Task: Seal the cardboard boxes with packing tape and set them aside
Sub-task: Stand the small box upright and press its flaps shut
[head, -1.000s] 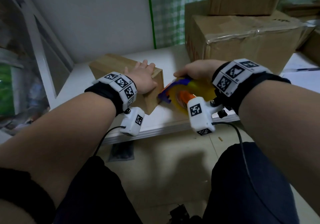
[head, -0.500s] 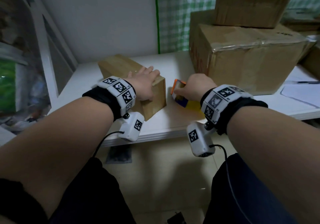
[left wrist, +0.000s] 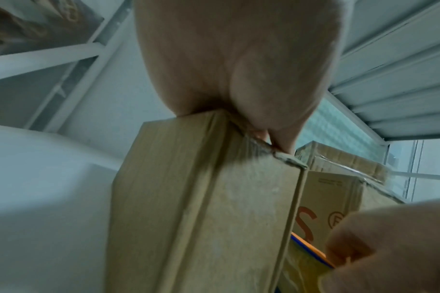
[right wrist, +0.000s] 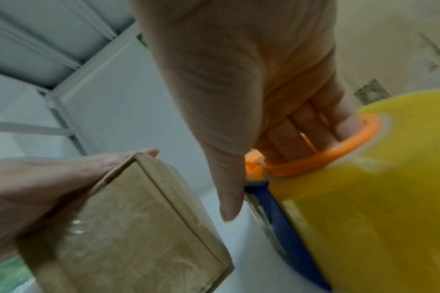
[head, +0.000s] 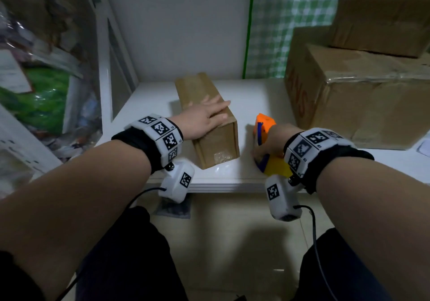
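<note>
While the left hand (head: 204,119) lies flat on top of the small cardboard box (head: 216,147), fingers straight and spread along its lid, the box sits lengthwise on the white surface (head: 235,175), near end pointing toward the person. That grip is open, a palm pressing down rather than a clasp; the left wrist view shows the heel of the hand (left wrist: 239,65) resting on the box's top edge (left wrist: 206,208). There's a shiny patch of clear tape on the near end face.

Over to the right hand (head: 272,142), just beside the box and apart from it: the fingers (right wrist: 301,126) are curled down through the orange core ring of the tape dispenser (right wrist: 364,198), so this grip is closed around the tool. The dispenser (head: 265,135) stands on the surface, orange nose up, blue plate and yellow tape roll below the wrist. The thumb points down toward the surface.

Further back on the right, a large cardboard box (head: 363,105) with a plastic-wrapped top carries another box (head: 381,19). A white shelf frame (head: 104,68) stands at the left.
</note>
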A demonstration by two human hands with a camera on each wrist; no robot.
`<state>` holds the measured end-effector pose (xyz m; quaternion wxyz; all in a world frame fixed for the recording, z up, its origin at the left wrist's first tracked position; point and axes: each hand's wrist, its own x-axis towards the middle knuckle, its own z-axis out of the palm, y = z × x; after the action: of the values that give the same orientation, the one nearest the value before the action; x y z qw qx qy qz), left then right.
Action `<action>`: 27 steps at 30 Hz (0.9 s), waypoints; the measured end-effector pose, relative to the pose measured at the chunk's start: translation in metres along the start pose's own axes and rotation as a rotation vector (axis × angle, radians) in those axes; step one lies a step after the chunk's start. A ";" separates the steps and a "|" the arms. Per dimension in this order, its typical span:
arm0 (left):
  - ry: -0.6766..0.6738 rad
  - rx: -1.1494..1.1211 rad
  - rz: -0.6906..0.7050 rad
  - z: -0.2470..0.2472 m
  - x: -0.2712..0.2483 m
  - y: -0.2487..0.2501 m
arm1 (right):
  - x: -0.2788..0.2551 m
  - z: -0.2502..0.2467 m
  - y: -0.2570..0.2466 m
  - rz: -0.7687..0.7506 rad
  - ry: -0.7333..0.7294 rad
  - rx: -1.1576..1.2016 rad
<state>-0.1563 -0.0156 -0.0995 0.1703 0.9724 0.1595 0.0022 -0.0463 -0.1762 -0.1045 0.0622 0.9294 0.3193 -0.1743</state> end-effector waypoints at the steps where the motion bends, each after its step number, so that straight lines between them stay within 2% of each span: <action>1: 0.021 0.013 -0.088 0.001 0.001 -0.003 | 0.001 -0.004 0.000 0.011 0.052 -0.045; 3: 0.012 -0.015 -0.269 0.000 0.002 -0.005 | 0.000 -0.013 -0.004 0.020 0.208 0.034; 5: -0.011 -0.127 -0.405 -0.001 0.001 -0.007 | 0.007 -0.019 -0.011 -0.059 0.309 0.240; 7: 0.009 -0.279 -0.466 0.000 0.007 -0.016 | 0.016 -0.021 -0.021 -0.184 0.208 0.515; 9: 0.060 -0.468 -0.485 0.001 0.013 -0.023 | 0.019 -0.020 -0.031 -0.210 -0.022 0.846; 10: 0.094 -0.549 -0.505 0.001 0.015 -0.026 | 0.020 -0.020 -0.034 -0.210 -0.107 0.941; 11: 0.126 -0.612 -0.519 0.001 0.016 -0.029 | 0.021 -0.021 -0.036 -0.211 -0.145 0.993; 14: 0.195 -0.710 -0.483 -0.003 0.011 -0.025 | 0.025 -0.021 -0.037 -0.217 -0.131 1.120; 18: 0.331 -0.717 -0.309 -0.010 0.005 -0.015 | 0.025 -0.023 -0.032 -0.290 -0.073 1.225; 21: 0.400 -0.497 -0.184 -0.014 0.001 -0.005 | 0.021 -0.022 -0.031 -0.331 0.044 1.177; 24: 0.361 -0.459 -0.204 -0.013 -0.007 -0.006 | 0.010 -0.021 -0.027 -0.333 0.176 0.996; 27: 0.275 -0.474 -0.138 -0.011 -0.019 -0.006 | -0.001 -0.020 -0.025 -0.363 0.216 0.833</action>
<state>-0.1766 -0.0122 -0.0901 0.3694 0.8829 0.2418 0.1598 -0.0570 -0.1526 -0.0855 -0.3813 0.8173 0.3841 -0.1979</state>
